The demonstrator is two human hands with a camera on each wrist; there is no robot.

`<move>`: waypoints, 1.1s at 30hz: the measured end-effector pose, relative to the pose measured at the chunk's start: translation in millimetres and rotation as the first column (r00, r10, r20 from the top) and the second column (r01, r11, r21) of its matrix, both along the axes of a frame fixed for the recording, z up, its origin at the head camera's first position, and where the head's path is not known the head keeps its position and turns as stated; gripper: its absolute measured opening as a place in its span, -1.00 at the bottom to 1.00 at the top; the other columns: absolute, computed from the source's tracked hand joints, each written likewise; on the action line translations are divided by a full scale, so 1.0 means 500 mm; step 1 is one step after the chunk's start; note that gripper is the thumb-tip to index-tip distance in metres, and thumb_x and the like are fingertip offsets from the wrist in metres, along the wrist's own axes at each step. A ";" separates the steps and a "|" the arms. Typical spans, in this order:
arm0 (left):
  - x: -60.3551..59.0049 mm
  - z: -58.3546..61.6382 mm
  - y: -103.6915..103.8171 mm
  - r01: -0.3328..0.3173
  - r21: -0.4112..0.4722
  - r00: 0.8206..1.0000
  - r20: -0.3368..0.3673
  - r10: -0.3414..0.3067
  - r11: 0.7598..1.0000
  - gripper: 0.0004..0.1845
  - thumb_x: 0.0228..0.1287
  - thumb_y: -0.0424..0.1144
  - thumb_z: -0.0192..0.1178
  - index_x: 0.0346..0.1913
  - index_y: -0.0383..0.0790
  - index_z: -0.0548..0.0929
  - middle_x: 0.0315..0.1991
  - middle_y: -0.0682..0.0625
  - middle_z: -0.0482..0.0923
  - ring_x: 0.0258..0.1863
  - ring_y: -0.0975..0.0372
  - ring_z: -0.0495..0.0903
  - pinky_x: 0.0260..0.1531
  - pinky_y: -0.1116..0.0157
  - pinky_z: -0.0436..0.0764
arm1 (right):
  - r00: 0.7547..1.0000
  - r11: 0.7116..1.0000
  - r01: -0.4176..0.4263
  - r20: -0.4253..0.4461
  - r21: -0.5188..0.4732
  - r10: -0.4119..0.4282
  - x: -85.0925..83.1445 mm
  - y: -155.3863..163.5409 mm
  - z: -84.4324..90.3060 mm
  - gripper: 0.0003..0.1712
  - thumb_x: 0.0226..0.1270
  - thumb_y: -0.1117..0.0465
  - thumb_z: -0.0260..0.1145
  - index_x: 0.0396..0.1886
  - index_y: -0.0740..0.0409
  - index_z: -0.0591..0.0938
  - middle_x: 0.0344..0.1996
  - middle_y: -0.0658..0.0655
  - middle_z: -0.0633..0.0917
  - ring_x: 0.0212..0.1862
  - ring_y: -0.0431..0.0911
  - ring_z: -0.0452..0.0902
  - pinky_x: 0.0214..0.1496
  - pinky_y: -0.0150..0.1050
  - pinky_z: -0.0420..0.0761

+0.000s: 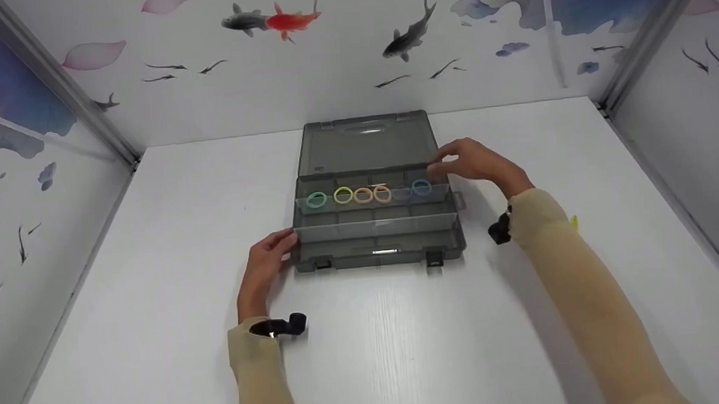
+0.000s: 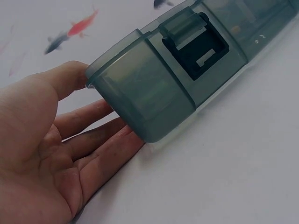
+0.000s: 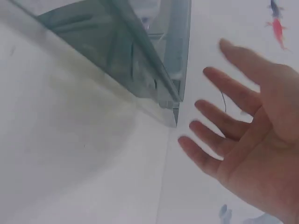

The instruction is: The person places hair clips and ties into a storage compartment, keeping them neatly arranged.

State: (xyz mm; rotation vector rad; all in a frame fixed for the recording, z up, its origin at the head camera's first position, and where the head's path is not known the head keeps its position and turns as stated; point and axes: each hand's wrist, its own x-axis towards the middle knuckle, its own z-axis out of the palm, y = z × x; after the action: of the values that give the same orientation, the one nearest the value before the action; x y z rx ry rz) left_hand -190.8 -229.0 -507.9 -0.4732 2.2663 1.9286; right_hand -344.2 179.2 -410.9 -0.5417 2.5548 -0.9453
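Your left hand [image 1: 267, 257] has no closed grip: its fingers lie straight against the near-left corner of the grey box [image 1: 376, 226], thumb along the left end wall and the other fingers low beside it, as the left wrist view shows [image 2: 70, 140]. Your right hand [image 1: 472, 161] is spread too, fingers relaxed and apart; from the head view the fingertips sit at the right edge of the lid [image 1: 365, 142], near the hinge line, but the right wrist view shows the fingers [image 3: 224, 126] just beside the plastic, so you cannot tell whether they actually touch it.

That box sits in the middle of the tabletop [image 1: 155, 339], toward the far side, with its lid swung open and leaning away from you. A row of coloured rings [image 1: 368, 194] stands in the far compartments of the tray; the near compartments look bare. Two latches [image 1: 435, 260] hang on the near wall.

You appear to be steadying the open box with the left hand while the right hand works at the lid. If the lid is to move, your next move calls for a firmer pinch on its right edge, with the left hand pressing the base so that it does not slide. Keep your fingers clear of the rings.
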 end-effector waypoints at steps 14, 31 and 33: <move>0.017 0.000 -0.004 0.007 0.015 1.000 0.015 -0.008 1.000 -0.49 0.45 0.01 0.19 0.35 -0.11 0.52 0.38 -0.06 0.45 0.38 0.09 0.42 0.38 0.06 0.43 | 0.989 0.963 0.148 0.028 -0.225 -0.145 0.074 0.167 -0.019 -0.42 0.42 -0.16 0.28 0.26 0.08 0.61 0.28 0.16 0.59 0.34 0.08 0.44 0.45 0.18 0.36; 0.004 0.000 0.002 0.014 0.025 1.000 -0.008 -0.014 1.000 -0.49 0.43 -0.02 0.22 0.34 -0.14 0.53 0.36 -0.09 0.47 0.36 0.10 0.43 0.37 0.08 0.43 | 0.998 0.985 0.054 0.028 0.164 -0.059 0.099 0.285 -0.078 -0.47 0.35 -0.04 0.38 0.24 0.08 0.63 0.33 0.33 0.50 0.42 0.31 0.27 0.41 0.37 0.26; 0.004 -0.003 0.001 0.008 0.024 1.000 -0.013 -0.008 1.000 -0.51 0.43 -0.04 0.22 0.32 -0.15 0.55 0.35 -0.10 0.49 0.35 0.10 0.45 0.36 0.09 0.45 | 0.998 0.984 0.046 0.031 0.171 -0.052 0.097 0.285 -0.081 -0.46 0.33 -0.04 0.40 0.23 0.09 0.64 0.33 0.32 0.51 0.43 0.32 0.24 0.42 0.38 0.23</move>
State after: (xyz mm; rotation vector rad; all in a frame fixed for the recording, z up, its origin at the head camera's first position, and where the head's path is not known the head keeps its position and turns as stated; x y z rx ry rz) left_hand -188.9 -228.5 -509.5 -0.4495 2.2463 1.9590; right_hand -295.6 321.9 -451.3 -0.4107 2.5965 -0.7361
